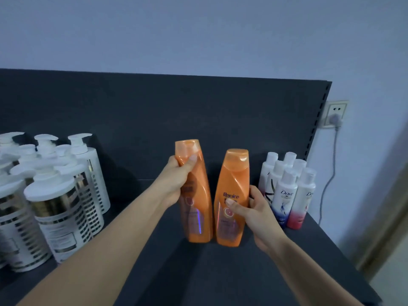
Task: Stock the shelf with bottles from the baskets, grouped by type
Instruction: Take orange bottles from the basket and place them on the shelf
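Note:
I hold two orange Rejoice shampoo bottles upright over the middle of the dark shelf (198, 272). My left hand (178, 182) grips the left orange bottle (197, 208) near its neck. My right hand (254, 213) is wrapped around the middle of the right orange bottle (231, 188), whose label faces me. The two bottles stand side by side, nearly touching, with their bases at or just above the shelf surface. No basket is in view.
Several large white pump bottles (57, 195) crowd the shelf's left side. A cluster of small white Dove bottles (287, 191) stands at the right. The shelf's dark back panel (176, 111) rises behind. A wall socket with a plug and cable (335, 118) is on the right wall.

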{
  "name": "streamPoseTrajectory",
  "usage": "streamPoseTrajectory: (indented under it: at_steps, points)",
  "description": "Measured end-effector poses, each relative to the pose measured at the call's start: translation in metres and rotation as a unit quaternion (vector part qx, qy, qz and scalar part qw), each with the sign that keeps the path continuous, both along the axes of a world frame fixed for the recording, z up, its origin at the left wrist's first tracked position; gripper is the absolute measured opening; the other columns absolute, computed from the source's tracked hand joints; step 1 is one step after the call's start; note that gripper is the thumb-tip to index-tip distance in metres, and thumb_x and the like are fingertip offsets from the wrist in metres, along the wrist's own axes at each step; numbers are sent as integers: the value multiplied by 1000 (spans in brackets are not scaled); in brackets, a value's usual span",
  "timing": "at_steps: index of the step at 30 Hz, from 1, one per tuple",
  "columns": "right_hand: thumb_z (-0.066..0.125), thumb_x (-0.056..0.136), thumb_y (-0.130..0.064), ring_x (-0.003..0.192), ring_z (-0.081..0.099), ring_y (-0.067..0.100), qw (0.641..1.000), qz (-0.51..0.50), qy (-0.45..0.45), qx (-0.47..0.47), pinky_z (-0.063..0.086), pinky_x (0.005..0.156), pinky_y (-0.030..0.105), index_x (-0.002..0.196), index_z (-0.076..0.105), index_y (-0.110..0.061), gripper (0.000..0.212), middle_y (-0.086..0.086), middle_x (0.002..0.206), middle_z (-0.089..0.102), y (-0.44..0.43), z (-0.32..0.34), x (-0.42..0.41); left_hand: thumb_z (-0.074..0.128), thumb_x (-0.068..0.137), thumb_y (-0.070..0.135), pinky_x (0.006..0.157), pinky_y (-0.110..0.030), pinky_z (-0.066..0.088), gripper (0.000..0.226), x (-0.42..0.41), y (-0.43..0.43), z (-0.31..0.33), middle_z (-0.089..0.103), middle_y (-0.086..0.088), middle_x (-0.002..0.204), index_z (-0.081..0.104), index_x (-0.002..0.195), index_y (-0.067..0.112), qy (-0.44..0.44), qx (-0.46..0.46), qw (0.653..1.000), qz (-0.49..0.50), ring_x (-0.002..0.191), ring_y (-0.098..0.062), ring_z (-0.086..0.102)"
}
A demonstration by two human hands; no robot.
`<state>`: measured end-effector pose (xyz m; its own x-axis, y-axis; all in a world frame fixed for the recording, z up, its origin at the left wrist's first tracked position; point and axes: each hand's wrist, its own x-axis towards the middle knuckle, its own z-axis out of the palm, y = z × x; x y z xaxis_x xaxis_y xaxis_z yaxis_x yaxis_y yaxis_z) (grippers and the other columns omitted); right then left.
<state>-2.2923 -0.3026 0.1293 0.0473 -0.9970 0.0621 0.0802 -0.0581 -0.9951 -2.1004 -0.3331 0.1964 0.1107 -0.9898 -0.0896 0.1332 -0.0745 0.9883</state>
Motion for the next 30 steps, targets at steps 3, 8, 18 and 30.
streamPoseTrajectory:
  at_steps: [3, 8, 18, 30]
  points:
    - [76, 82, -9, 91, 73, 20, 1000, -17, 10, -11, 57, 74, 29, 106, 60, -17, 30, 5, 98, 75, -19, -3, -9, 55, 97, 27, 96, -46, 47, 35, -8, -15, -2, 61, -8, 117, 45, 128, 15, 5, -5, 1000, -20, 110, -26, 59]
    - [79, 79, -6, 92, 72, 20, 998, -48, 25, -13, 57, 79, 34, 101, 64, -17, 28, 2, 93, 76, -54, -12, -22, 71, 85, 20, 89, -41, 53, 33, -26, -40, -7, 68, -6, 108, 57, 115, 16, -69, -32, 997, 8, 101, -23, 65]
    - [83, 73, -18, 96, 69, 13, 991, -93, 92, -10, 57, 89, 44, 107, 64, -31, 41, -8, 99, 73, -105, -34, -31, 77, 79, 9, 62, -20, 47, 39, -56, -73, -28, 68, -3, 103, 57, 113, 13, -78, -54, 994, 58, 87, -12, 66]
    - [71, 87, -17, 114, 57, 8, 989, -82, 121, -24, 46, 105, 42, 136, 45, -38, 60, -16, 121, 60, -115, -32, -29, 84, 71, 18, 75, -20, 46, 55, -41, -79, -47, 63, 8, 108, 52, 113, 30, -228, -70, 971, 15, 99, -5, 60]
